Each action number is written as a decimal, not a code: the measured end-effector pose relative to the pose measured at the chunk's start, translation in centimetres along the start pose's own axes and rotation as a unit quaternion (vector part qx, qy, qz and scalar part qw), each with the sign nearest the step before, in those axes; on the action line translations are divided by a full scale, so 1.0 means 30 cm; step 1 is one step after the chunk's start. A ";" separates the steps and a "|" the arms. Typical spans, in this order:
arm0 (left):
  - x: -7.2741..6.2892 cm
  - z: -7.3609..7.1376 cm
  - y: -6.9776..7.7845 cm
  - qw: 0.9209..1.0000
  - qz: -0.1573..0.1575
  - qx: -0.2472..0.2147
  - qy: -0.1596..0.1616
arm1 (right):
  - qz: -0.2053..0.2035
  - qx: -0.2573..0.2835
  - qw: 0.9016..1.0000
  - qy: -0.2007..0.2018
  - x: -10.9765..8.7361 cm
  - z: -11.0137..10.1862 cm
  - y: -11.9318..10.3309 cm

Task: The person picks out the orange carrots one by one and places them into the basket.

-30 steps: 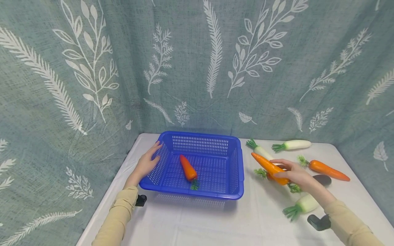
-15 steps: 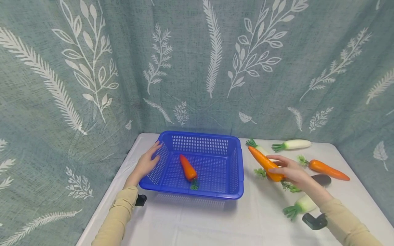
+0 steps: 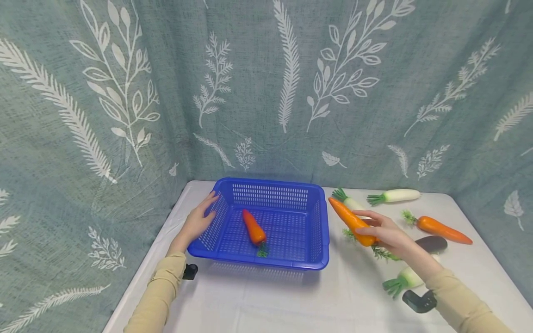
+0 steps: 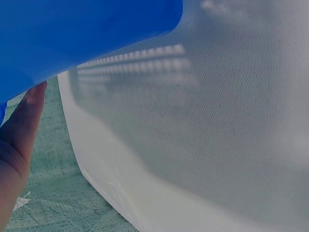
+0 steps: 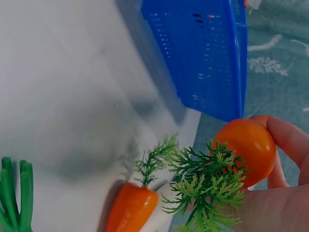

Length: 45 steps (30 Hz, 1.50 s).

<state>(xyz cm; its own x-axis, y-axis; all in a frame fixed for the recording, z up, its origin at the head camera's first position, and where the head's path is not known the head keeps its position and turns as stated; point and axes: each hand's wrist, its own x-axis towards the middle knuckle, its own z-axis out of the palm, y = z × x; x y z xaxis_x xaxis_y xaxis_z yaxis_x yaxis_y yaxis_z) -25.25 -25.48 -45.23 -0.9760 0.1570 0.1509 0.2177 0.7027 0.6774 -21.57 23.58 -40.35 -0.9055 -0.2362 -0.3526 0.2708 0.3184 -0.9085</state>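
Observation:
My right hand holds an orange carrot between thumb and fingers, raised over the table just right of the blue basket. Its tip points up and left, towards the basket's right rim. The right wrist view shows the thick end of that carrot and its feathery green top. My left hand rests at the basket's left rim, fingers extended. In the left wrist view the left hand reaches up to the blue wall. A redder carrot lies inside the basket.
Right of the basket lie white radishes with green tops, another carrot and a dark eggplant. One more carrot lies beneath the right hand. A radish sits nearer the front. A patterned curtain hangs behind.
My right hand has moved left with the carrot, bringing its tip close to the basket's right rim. The left hand, the basket and the carrot in it stay put.

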 end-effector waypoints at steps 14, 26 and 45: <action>0.000 -0.003 0.000 1.000 -0.001 0.007 -0.002 | 0.001 0.054 0.998 -0.013 -0.003 0.037 -0.025; 0.001 -0.001 0.002 1.000 -0.001 0.008 0.001 | 0.017 0.095 0.995 -0.016 0.004 0.095 -0.054; 0.006 0.001 0.003 1.000 0.005 0.008 0.004 | 0.029 0.141 0.988 -0.051 0.027 0.175 -0.104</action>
<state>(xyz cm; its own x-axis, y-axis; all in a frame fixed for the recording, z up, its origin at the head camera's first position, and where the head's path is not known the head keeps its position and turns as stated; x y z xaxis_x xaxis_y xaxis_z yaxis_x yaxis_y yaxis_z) -25.42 -25.37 -45.18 -0.9737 0.1586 0.1634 0.2274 0.7116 0.6648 -21.44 17.56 -38.97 -0.8520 -0.3201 -0.4143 0.4154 0.0685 -0.9071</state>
